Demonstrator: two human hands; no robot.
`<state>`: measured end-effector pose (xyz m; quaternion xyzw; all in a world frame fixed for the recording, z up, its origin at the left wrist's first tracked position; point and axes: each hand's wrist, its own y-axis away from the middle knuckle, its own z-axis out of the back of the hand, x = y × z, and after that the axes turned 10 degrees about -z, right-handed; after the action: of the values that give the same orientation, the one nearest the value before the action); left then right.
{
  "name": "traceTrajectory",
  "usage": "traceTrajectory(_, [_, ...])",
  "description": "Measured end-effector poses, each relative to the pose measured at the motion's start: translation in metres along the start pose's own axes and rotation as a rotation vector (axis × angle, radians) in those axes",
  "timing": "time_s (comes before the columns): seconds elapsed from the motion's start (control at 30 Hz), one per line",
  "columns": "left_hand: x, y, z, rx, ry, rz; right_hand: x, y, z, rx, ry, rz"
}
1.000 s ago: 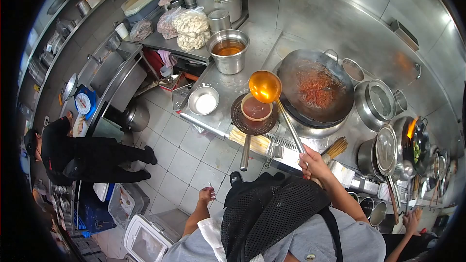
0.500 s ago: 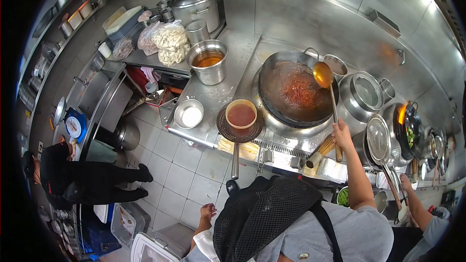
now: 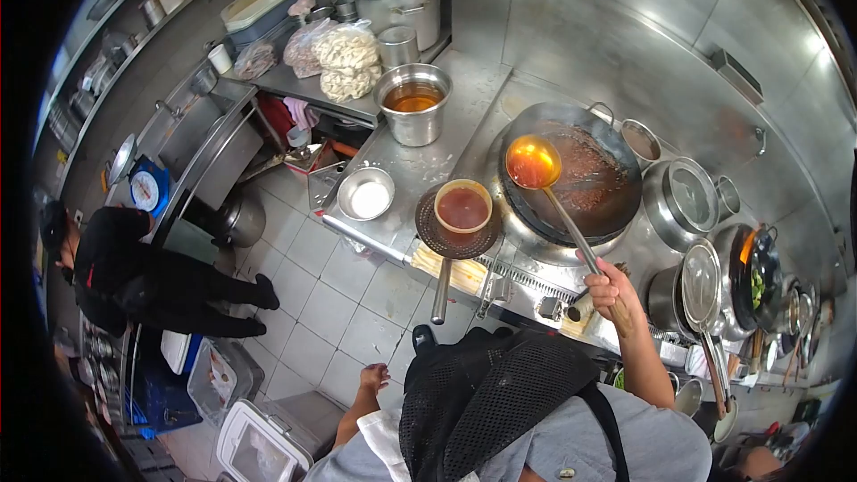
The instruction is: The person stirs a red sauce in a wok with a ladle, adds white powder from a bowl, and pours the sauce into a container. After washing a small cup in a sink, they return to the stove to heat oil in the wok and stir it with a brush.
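My right hand (image 3: 609,290) is closed around the handle of a long ladle (image 3: 534,162). The ladle's bowl, holding orange-red oil, is over the left side of a large wok (image 3: 616,138). Dark red sauce lies in the wok. Left of the wok, a bowl of reddish-brown liquid (image 3: 462,206) rests on a perforated strainer (image 3: 441,250). My left hand (image 3: 375,378) hangs low over the floor near my body, fingers curled; whether it holds anything is too small to tell.
A metal pot of amber liquid (image 3: 414,104) and a bowl with white contents (image 3: 366,194) stand on the left counter. Strainers (image 3: 701,281) and a second wok (image 3: 748,277) are at the right. A person in black (image 3: 134,268) stands at the far left.
My right hand has swung the ladle from the wok's right edge to its left side. The view has shifted, and the sauce is spread differently in the wok.
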<state>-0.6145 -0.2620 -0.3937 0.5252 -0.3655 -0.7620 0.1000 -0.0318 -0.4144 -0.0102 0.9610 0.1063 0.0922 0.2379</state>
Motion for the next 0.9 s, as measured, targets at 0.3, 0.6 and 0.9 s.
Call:
traceTrajectory(0.3, [-0.024,-0.008,0.006,-0.116,0.183,0.152,-0.047,-0.02,-0.044,-0.392,0.673,0.057])
traceTrajectory(0.6, [0.003,0.003,0.014,-0.009,0.079,0.076,-0.082,-0.036,-0.011,-0.461,1.219,0.306])
traceTrajectory(0.9, [-0.011,0.0,0.005,-0.05,0.262,0.155,-0.078,-0.038,-0.026,-0.415,0.802,0.029])
